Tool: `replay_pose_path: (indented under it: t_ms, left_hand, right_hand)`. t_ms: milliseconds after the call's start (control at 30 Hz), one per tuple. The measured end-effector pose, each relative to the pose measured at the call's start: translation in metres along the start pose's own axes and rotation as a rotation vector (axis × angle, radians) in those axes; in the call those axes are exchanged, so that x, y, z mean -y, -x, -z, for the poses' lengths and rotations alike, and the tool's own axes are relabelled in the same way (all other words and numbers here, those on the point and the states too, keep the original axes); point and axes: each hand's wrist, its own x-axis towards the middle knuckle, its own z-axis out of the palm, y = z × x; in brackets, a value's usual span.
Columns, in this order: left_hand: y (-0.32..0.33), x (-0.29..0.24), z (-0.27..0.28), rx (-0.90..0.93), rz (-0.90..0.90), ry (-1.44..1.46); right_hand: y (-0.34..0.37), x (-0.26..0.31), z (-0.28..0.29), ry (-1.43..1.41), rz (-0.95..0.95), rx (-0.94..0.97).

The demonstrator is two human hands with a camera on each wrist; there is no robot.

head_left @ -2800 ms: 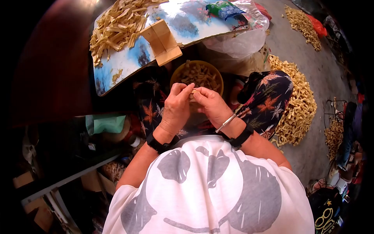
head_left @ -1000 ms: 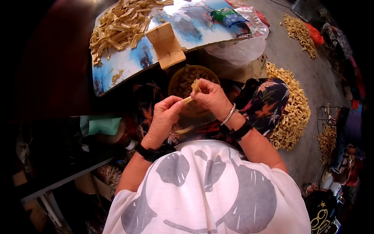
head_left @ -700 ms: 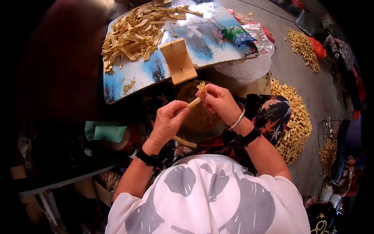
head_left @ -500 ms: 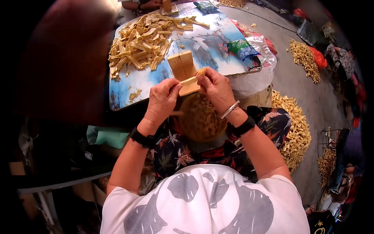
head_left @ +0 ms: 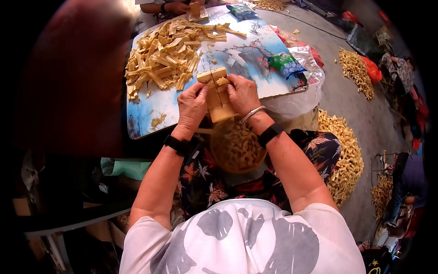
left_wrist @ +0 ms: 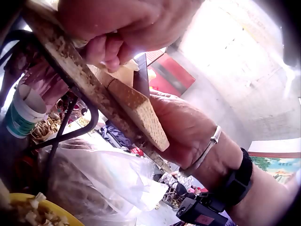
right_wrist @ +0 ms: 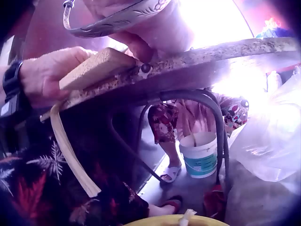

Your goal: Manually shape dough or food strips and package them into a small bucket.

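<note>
A wooden stand [head_left: 214, 93] with a slotted upright board and a flat foot sits at the table's near edge. My left hand [head_left: 191, 107] is at its left side, fingers curled, thumb against the board. At its right side, my right hand [head_left: 243, 95] pinches a short pale-yellow folded end [head_left: 222, 81] of a strip at the board's face. The stretch between the hands is hidden. A second long yellow strip [right_wrist: 75, 155] hangs beneath my left hand in the right wrist view. Below the stand, a yellow bowl [head_left: 213, 157] holds many short pieces.
On the painted tabletop [head_left: 159, 107] lie a heap of strips [head_left: 166, 55] and a green-blue packet [head_left: 286, 65]. Another person's hand [head_left: 177, 7] is across the table. Piles of short pieces [head_left: 344, 155] cover floor at right. A white bucket [right_wrist: 200, 153] stands under the table.
Both hands have moved forward from above the bowl to the wooden stand, bringing the strip that was stretched between them against it. The hanging strip has come along with the left hand.
</note>
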Motion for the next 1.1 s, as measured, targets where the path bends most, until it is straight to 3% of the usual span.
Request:
replay_pose_path:
  t_ms: [33,133,233,267,367,533,633,733,833,867,967,1100]
  left_hand:
    - [0.000,0.000,0.001,0.006,0.008,0.031]
    - [0.005,-0.003,0.019,0.127,0.367,0.651]
    - [0.028,-0.008,0.025,0.108,0.312,0.724]
    - [0.039,-0.014,0.028,0.114,0.300,0.724]
    - [0.075,-0.035,0.017,0.117,0.308,0.749]
    - [0.118,-0.049,-0.014,0.185,0.307,0.749]
    - [0.136,-0.047,-0.029,0.192,0.209,0.585]
    - [0.149,-0.035,-0.024,0.129,0.224,0.185]
    - [0.161,-0.021,-0.007,0.477,1.045,0.816]
    - [0.165,-0.021,-0.009,0.546,1.169,0.976]
    - [0.167,-0.048,-0.017,0.390,1.031,1.068]
    - [0.168,-0.042,-0.026,0.416,0.846,0.811]
  right_hand:
    - [-0.001,0.000,0.002,-0.006,-0.004,0.014]
    - [0.005,0.001,0.022,-0.060,-0.159,0.170]
    - [0.031,0.006,0.045,-0.556,-0.506,0.263]
    - [0.042,0.013,0.057,-0.602,-0.555,0.247]
    - [0.077,0.016,0.069,-0.574,-0.550,0.223]
    - [0.119,0.043,0.064,-0.227,-0.218,0.170]
    - [0.131,0.055,0.055,-0.267,-0.102,0.027]
    - [0.135,0.055,0.064,-0.253,-0.126,-0.031]
    - [0.151,0.056,0.067,-0.257,-0.173,0.040]
    - [0.158,0.059,0.069,-0.227,-0.113,0.051]
    - [0.184,0.062,0.066,-0.214,-0.063,0.160]
    - [0.196,0.066,0.074,-0.269,-0.090,0.194]
